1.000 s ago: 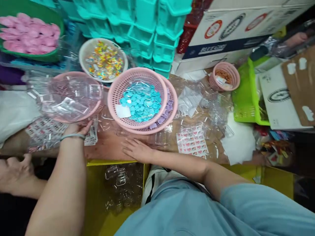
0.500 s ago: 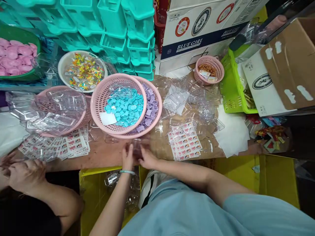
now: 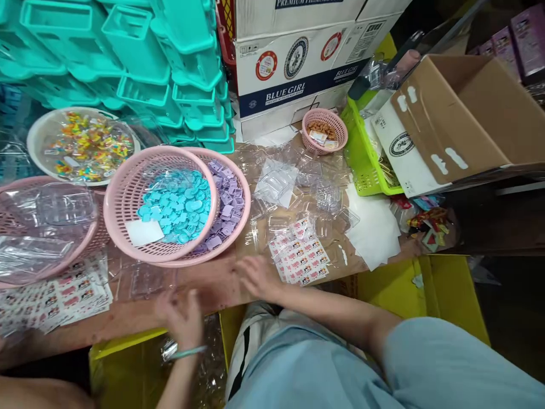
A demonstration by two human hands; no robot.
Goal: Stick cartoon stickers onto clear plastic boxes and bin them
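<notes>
My left hand (image 3: 182,319), a bit blurred, hovers at the table's front edge, thumb and fingers apart and nothing seen in it. Just beyond it lie clear plastic pieces (image 3: 151,279) on the wood. My right hand (image 3: 258,278) is over the front edge with its fingers stretched out, left of a sheet of printed stickers (image 3: 300,255), and also holds nothing visible. Behind both hands, a pink basket of light blue plastic pieces (image 3: 181,204) rests partly on another basket of purple pieces (image 3: 227,207).
Clear plastic cases (image 3: 317,190) are spread across the table. A small pink basket (image 3: 313,149), a lime green basket (image 3: 361,165) and cartons (image 3: 293,85) stand behind. A yellow-rimmed box (image 3: 128,369) sits below the edge. At lower left is a co-worker's arm (image 3: 42,392).
My hands have parted from around a blurred clear piece; the left moved left and nearer me. The view has shifted right. The co-worker's clasped hands have mostly left the view.
</notes>
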